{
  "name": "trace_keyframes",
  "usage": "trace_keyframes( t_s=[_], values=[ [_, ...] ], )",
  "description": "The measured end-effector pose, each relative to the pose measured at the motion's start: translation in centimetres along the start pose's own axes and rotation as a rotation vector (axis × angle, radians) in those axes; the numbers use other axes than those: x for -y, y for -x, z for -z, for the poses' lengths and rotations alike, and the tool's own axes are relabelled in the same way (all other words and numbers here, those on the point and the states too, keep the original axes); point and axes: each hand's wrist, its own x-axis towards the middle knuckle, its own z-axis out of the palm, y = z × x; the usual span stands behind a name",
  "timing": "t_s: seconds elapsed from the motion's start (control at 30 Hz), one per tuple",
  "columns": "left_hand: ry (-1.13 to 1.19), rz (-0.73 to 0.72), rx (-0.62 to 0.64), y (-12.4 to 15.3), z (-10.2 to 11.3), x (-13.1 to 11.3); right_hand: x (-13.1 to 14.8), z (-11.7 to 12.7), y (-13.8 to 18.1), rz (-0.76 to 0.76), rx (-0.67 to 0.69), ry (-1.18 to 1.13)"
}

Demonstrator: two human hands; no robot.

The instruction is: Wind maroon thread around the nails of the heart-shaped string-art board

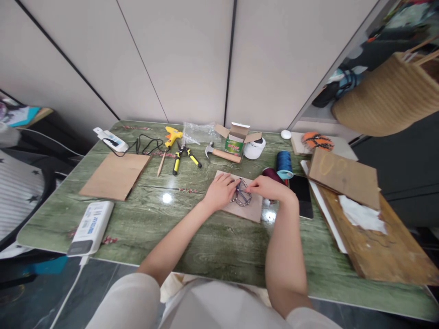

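Note:
A small wooden board (248,214) lies in front of me, with a ring of nails and dark thread (243,196) strung across it. My left hand (221,191) rests on the board's left part, fingers stretched out and their tips by the nails. From the right, my right hand (269,187) reaches over the board with its fingertips pinched at the ring's edge. What the pinch holds is too small to make out. Partly hidden behind that hand is a dark red thread spool (272,173). A blue thread spool (284,164) stands farther back.
Behind the board are a hammer (224,154), an open green box (234,145), yellow-handled pliers (177,162) and a yellow glue gun (173,135). A brown sheet (115,176) and a power strip (91,228) lie left. A dark phone (302,196) and stacked boards (387,246) lie right.

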Motion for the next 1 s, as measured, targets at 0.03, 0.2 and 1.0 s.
trace_keyframes(
  t_s=[0.03, 0.2, 1.0],
  values=[
    [0.017, 0.03, -0.008, -0.1, 0.2, 0.0, 0.1, 0.0, 0.0, -0.003, -0.002, 0.005],
    [0.084, 0.216, -0.114, -1.8, 1.0, 0.4, 0.4, -0.1, -0.1, -0.019, -0.011, 0.031],
    [-0.021, 0.26, 0.054, -3.4, 0.6, 0.3, 0.1, 0.0, 0.1, -0.038, -0.021, 0.003]
  ],
)
